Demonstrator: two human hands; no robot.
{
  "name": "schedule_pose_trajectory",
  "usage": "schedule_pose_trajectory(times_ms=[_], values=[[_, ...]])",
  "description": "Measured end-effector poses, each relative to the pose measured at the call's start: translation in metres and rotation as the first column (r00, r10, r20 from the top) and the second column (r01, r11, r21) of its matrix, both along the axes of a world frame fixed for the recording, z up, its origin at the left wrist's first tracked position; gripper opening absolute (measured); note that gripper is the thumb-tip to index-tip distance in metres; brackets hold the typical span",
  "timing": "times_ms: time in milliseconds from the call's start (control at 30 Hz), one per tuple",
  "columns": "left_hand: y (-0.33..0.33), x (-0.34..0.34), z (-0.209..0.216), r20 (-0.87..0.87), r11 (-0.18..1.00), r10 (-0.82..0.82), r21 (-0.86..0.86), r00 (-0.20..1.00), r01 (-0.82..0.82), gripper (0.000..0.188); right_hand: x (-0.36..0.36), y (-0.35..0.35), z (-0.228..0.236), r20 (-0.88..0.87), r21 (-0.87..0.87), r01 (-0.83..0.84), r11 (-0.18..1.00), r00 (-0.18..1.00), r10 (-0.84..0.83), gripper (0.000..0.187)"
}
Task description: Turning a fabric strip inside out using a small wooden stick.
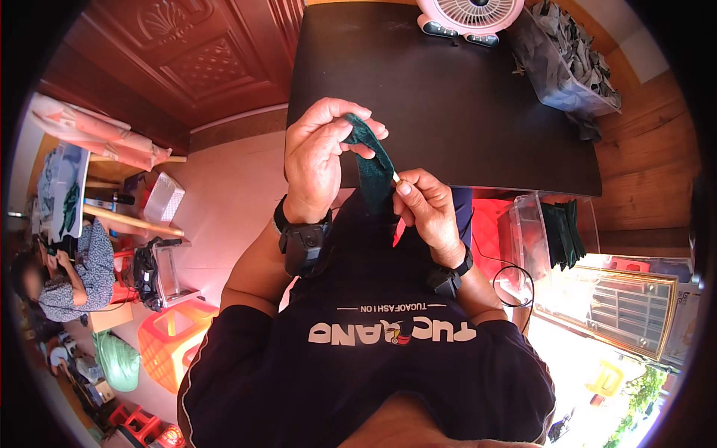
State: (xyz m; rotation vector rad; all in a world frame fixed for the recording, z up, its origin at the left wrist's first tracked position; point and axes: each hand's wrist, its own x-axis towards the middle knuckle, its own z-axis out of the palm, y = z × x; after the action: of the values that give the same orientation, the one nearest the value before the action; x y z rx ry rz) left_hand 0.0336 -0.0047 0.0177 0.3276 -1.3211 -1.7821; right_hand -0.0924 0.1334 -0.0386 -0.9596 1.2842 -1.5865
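A dark green velvet strip is folded over the fingers of my left hand, its loose part hanging in front of my dark shirt. The thumb and fingers of that hand are closed on the strip's upper end. My right hand pinches a small thin piece with a pale tip, which touches the strip's edge. A red bit shows just below the right fingers; whether it belongs to the same piece I cannot tell. Both hands are raised near the table's front edge, with black devices strapped to the wrists.
Ahead is a dark table with a pink fan and a clear bin of grey-green fabric pieces. To the right, a clear container stands beside dark green fabric pieces. At left are an orange stool and a seated person.
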Motion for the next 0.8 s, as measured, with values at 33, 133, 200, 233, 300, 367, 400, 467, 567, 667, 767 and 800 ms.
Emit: schedule_pose_trajectory(times_ms=[33, 133, 200, 233, 300, 367, 400, 467, 567, 667, 767, 800], values=[[0.001, -0.001, 0.000, 0.000, 1.000, -0.001, 0.000, 1.000, 0.001, 0.025, 0.001, 0.000, 0.001, 0.020, 0.014, -0.008, 1.000, 1.000, 0.008, 0.018], [0.006, -0.002, -0.002, 0.013, 0.998, 0.044, -0.033, 0.999, -0.044, 0.023, 0.003, 0.000, -0.001, 0.075, 0.017, -0.029, 0.999, 0.997, 0.028, 0.017], [0.009, -0.003, -0.005, 0.007, 0.998, 0.065, -0.008, 0.998, -0.065, 0.021, 0.004, 0.000, -0.001, 0.076, 0.015, -0.022, 1.000, 0.997, 0.021, 0.018], [0.010, -0.003, -0.005, 0.007, 0.998, 0.067, -0.007, 0.998, -0.067, 0.021, 0.005, 0.000, -0.001, 0.078, 0.011, -0.014, 1.000, 0.997, 0.014, 0.018], [0.011, -0.005, -0.003, -0.006, 0.993, 0.112, -0.024, 0.994, -0.113, 0.019, 0.007, 0.001, 0.000, 0.100, -0.001, -0.027, 1.000, 0.995, 0.027, 0.018], [0.014, -0.007, -0.006, 0.007, 0.987, 0.147, -0.063, 0.989, -0.146, 0.019, 0.009, 0.000, 0.000, 0.121, -0.015, -0.036, 0.999, 0.992, 0.038, 0.018], [0.015, -0.008, -0.007, 0.019, 0.978, 0.182, -0.103, 0.983, -0.179, 0.019, 0.009, -0.001, -0.001, 0.166, -0.032, -0.060, 0.998, 0.984, 0.065, 0.017], [0.016, -0.010, -0.008, 0.043, 0.984, 0.159, -0.084, 0.986, -0.155, 0.018, 0.013, 0.000, -0.005, 0.211, -0.049, -0.083, 0.995, 0.973, 0.091, 0.017], [0.013, -0.010, -0.009, 0.067, 0.993, 0.108, -0.047, 0.992, -0.105, 0.018, 0.015, 0.000, -0.007, 0.186, -0.068, 0.009, 0.998, 0.983, 0.004, 0.015], [0.010, -0.010, -0.006, 0.052, 0.999, 0.038, -0.038, 0.998, -0.036, 0.019, 0.010, 0.000, -0.007, -0.017, -0.080, 0.162, 0.984, 0.986, -0.164, 0.011], [0.006, -0.008, -0.006, -0.077, 0.998, -0.008, 0.057, 0.997, 0.012, 0.018, 0.006, -0.003, -0.004, -0.019, -0.070, 0.179, 0.981, 0.983, -0.181, 0.012], [0.006, -0.007, -0.005, -0.074, 0.999, 0.003, 0.046, 0.997, 0.000, 0.018, 0.005, -0.004, -0.004, 0.003, -0.078, 0.180, 0.981, 0.984, -0.181, 0.012]])
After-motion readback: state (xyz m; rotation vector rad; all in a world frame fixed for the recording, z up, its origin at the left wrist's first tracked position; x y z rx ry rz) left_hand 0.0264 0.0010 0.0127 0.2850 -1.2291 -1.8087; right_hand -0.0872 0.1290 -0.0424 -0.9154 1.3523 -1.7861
